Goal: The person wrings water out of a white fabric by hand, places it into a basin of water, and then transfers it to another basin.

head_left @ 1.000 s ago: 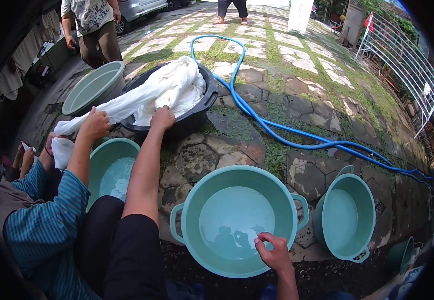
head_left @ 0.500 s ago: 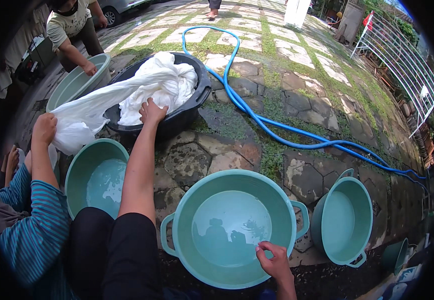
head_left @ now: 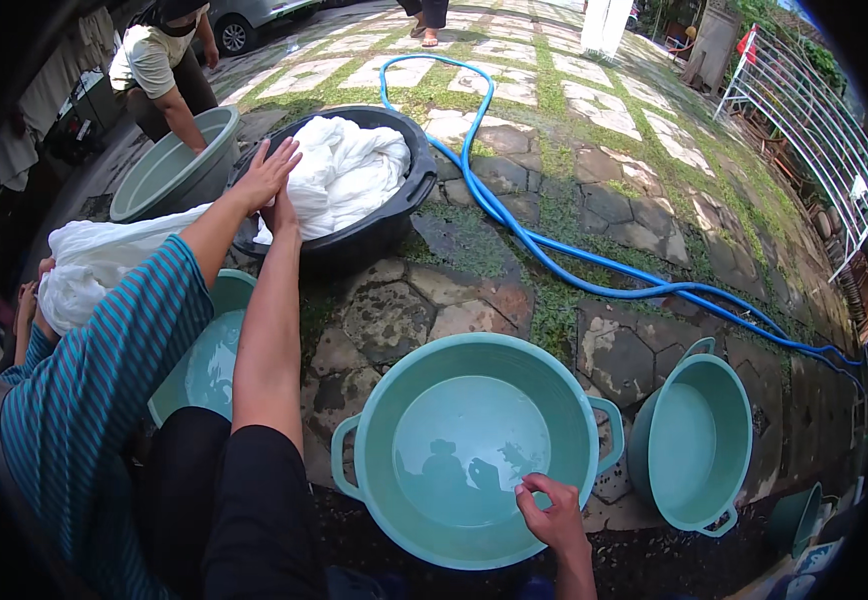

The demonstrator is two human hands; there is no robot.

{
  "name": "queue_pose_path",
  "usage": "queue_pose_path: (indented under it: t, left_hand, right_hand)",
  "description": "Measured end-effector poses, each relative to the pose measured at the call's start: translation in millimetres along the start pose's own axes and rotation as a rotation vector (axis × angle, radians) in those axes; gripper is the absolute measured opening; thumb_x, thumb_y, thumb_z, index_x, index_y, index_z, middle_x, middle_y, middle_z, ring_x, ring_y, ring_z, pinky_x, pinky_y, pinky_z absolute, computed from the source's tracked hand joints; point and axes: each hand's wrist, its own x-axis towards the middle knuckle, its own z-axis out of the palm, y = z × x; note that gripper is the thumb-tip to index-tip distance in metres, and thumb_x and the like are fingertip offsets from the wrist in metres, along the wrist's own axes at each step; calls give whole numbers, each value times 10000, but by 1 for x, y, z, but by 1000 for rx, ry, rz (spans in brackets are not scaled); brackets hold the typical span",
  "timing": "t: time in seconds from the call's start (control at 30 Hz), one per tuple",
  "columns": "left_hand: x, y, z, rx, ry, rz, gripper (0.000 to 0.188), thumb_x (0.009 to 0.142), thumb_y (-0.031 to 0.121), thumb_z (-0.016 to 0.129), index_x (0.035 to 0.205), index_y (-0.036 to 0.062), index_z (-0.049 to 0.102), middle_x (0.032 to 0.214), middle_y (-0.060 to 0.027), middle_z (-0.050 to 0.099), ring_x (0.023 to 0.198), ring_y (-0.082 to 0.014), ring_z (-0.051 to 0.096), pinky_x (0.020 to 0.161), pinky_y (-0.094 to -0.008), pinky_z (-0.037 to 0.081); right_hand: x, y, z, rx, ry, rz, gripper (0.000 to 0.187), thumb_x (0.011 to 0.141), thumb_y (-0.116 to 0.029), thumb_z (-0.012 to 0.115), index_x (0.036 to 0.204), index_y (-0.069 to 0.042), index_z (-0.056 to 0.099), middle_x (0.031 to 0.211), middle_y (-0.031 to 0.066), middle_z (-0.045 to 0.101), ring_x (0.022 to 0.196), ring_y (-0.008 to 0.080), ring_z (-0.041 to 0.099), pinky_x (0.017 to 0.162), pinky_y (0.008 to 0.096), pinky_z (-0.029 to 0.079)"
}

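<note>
My left hand [head_left: 282, 216] reaches to the near side of a black tub [head_left: 409, 205] heaped with white cloth [head_left: 346, 170]. A co-worker's hand [head_left: 260, 182], in a blue striped sleeve, crosses over it and hides most of its fingers, so I cannot tell what they grip. Above the near rim of a large green tub [head_left: 474, 350], my right hand [head_left: 554, 520] is loosely curled, thumb and forefinger bent toward each other; no object shows in it. Shallow water covers that tub's bottom. More white cloth [head_left: 89, 265] bunches at the co-worker's other hand on the left.
A green basin [head_left: 232, 292] stands partly behind the arms, and another green tub [head_left: 699, 440] is at right. At the far left a second person reaches into a pale green tub [head_left: 159, 185]. A blue hose [head_left: 594, 290] curves over the mossy paving [head_left: 384, 320].
The co-worker's striped arm has swung from the left to the black tub, across my left hand. The cloth stretched from the tub has dropped and bunched leftward. My right hand stays curled.
</note>
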Motion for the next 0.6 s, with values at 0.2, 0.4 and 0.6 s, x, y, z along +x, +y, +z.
queue_pose_path:
  t: [0.2,0.4,0.6]
  left_hand:
    - [8,0,-1,1048,-413,349,371,869,313,528,1188,123,527,1180,-115,548,1138,-237,489,939,-329,379]
    - [-34,-13,40,702,197,710,558,701,321,761,1140,44,555,1189,-139,550,1134,-269,496,961,-352,368]
    - [-69,4,17,301,248,665,751,825,414,613,1375,12,298,1368,-162,371,1296,-277,325,1076,-375,241]
  right_hand:
    - [-1,-2,-3,-8,18,-47,113,759,-44,638,838,37,630,708,152,650,638,262,661,582,307,506]
    - [-2,-4,-2,1,-21,-20,131,749,-56,649,846,30,630,715,151,651,649,263,663,593,311,509]
    - [-2,-7,-9,28,-10,-105,196,726,-93,686,866,33,628,724,152,654,681,243,669,626,305,519]
